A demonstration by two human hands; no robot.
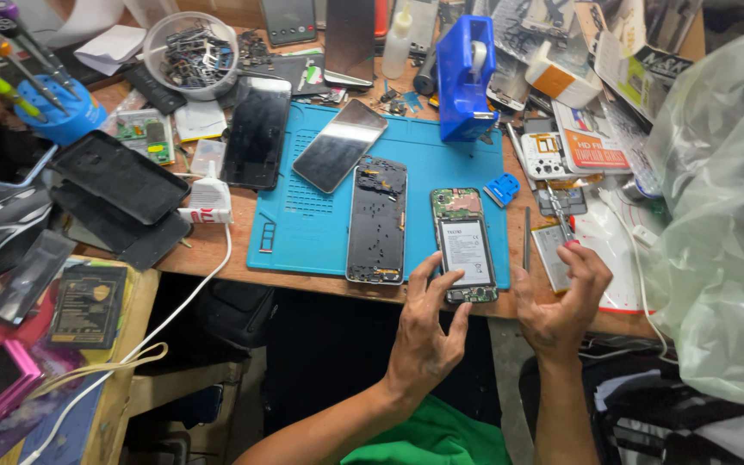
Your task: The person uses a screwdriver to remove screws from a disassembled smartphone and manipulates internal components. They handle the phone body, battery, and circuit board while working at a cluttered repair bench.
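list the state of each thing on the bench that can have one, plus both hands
opened phone: back cover off, battery and boards exposed, lying flat on the mat
phone frame: stripped, flat beside it
screen panel: loose, dark, lying slantwise
black phone: screen dark
blue mat: flat on the bench
left hand: open, fingertips on the opened phone's lower edge
right hand: open, empty, beside the phone

Both forearms are bare, with no sleeves, watch or bracelets on them. The left hand and the right hand wear no gloves or rings. Near the bottom edge shows green clothing.
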